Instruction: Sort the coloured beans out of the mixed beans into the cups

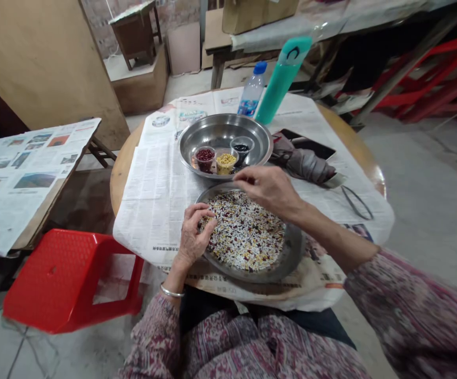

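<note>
A steel plate [291, 252] heaped with mixed beans and grains [244, 231] sits in front of me on a newspaper-covered round table [157, 195]. My left hand [192, 237] rests on the plate's left rim, fingers curled over the mix. My right hand [270, 189] hovers above the plate's far edge with fingertips pinched together; what they hold is too small to make out. Behind it a second steel plate [212, 131] carries three small cups: red beans [205, 157], yellow grains [226, 162] and black beans [241, 148].
A clear water bottle [252, 92] and a teal flask [281, 79] stand at the back of the table. A folded grey umbrella [305, 164] lies to the right. A red plastic stool [70, 279] and another newspaper-covered table [19, 173] are on my left.
</note>
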{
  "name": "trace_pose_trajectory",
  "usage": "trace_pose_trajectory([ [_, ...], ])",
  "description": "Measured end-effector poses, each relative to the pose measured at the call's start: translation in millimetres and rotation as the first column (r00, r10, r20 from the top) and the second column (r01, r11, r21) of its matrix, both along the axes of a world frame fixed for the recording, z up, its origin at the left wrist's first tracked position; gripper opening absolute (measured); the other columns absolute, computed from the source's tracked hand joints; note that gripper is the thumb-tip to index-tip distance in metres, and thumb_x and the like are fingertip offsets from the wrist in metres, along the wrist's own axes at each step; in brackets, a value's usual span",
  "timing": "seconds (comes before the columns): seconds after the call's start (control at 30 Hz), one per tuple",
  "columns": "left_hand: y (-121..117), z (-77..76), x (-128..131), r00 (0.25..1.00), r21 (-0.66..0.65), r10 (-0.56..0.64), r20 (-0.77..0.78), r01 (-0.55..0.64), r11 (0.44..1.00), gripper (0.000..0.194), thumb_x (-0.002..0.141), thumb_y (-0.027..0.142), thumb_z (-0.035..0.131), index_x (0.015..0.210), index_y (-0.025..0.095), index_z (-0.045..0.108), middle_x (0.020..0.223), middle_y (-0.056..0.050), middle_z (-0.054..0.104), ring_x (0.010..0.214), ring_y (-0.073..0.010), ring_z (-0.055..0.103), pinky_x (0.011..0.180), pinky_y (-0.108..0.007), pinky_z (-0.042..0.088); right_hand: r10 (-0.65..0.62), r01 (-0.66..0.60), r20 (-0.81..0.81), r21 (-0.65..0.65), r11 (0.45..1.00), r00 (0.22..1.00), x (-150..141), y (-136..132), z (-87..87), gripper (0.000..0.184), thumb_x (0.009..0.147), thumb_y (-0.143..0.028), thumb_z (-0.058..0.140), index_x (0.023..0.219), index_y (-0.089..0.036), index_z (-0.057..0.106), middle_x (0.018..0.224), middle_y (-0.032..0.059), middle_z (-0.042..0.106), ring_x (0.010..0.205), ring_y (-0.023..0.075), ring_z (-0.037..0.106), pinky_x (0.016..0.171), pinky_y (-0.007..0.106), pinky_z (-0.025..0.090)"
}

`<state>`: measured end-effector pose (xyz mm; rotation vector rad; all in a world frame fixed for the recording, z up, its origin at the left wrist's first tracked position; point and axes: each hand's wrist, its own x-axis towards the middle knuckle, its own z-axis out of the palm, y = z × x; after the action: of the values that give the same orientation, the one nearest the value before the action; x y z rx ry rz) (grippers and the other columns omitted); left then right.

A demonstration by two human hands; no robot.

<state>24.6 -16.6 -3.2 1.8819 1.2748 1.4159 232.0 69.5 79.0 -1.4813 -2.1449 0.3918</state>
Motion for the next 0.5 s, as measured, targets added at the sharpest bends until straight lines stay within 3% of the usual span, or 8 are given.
trace_pose_trajectory([
  [0.1,0,-1.0,0,1.000,0.003,-0.001,-0.005,0.001,1.000,0.007,0.096,0.028,0.066,0.099,0.021,0.068,0.116,-0.009,0.065,0.115,-0.0234,0.061,0.106,-0.044,0.049,-0.115,0.115,0.016,0.026,0.993,0.993,-12,37,13.6,0.022,0.094,-0.027,0.058,0.103,-0.022,0.078,0.101,0.0102,0.078,0.095,0.0286,0.071,0.083,0.042,0.052],
  [0.17,0,-1.7,0,1.000,0.003,0.000,-0.006,0.000,1.000,0.007,0.096,0.028,0.067,0.099,0.021,0.068,0.116,-0.009,0.065,0.115,-0.0237,0.061,0.106,-0.044,0.049,-0.126,0.126,0.072,0.008,0.992,0.989,-17,62,14.5,0.022,0.092,-0.026,0.059,0.102,-0.022,0.078,0.103,0.0113,0.077,0.102,0.0314,0.069,0.086,0.046,0.052],
  [0.33,1,-2.1,0,1.000,-0.007,0.007,0.000,-0.007,1.000,0.007,0.096,0.028,0.067,0.098,0.021,0.068,0.116,-0.009,0.065,0.115,-0.0238,0.061,0.106,-0.045,0.050,0.014,-0.014,0.132,-0.003,1.000,0.991,-19,114,-5.1,0.011,0.083,-0.028,0.071,0.090,-0.025,0.080,0.084,0.0090,0.074,0.095,0.0298,0.068,0.083,0.048,0.053],
  [0.43,1,-2.0,1,1.000,-0.019,0.007,-0.006,-0.007,1.000,0.007,0.096,0.028,0.067,0.098,0.022,0.068,0.117,-0.009,0.065,0.116,-0.0241,0.061,0.107,-0.046,0.049,0.112,-0.116,0.126,0.024,0.993,0.986,-19,129,-15.7,0.009,0.079,-0.029,0.075,0.085,-0.024,0.080,0.072,0.0075,0.071,0.087,0.0278,0.067,0.078,0.046,0.053],
  [0.5,1,-1.8,1,1.000,-0.020,0.004,-0.005,-0.004,1.000,0.008,0.096,0.029,0.067,0.098,0.022,0.068,0.118,-0.009,0.065,0.116,-0.0240,0.061,0.107,-0.046,0.049,0.114,-0.118,0.148,0.019,0.993,0.982,-20,130,-16.7,0.009,0.080,-0.028,0.075,0.085,-0.023,0.080,0.073,0.0082,0.071,0.088,0.0283,0.067,0.078,0.046,0.053],
])
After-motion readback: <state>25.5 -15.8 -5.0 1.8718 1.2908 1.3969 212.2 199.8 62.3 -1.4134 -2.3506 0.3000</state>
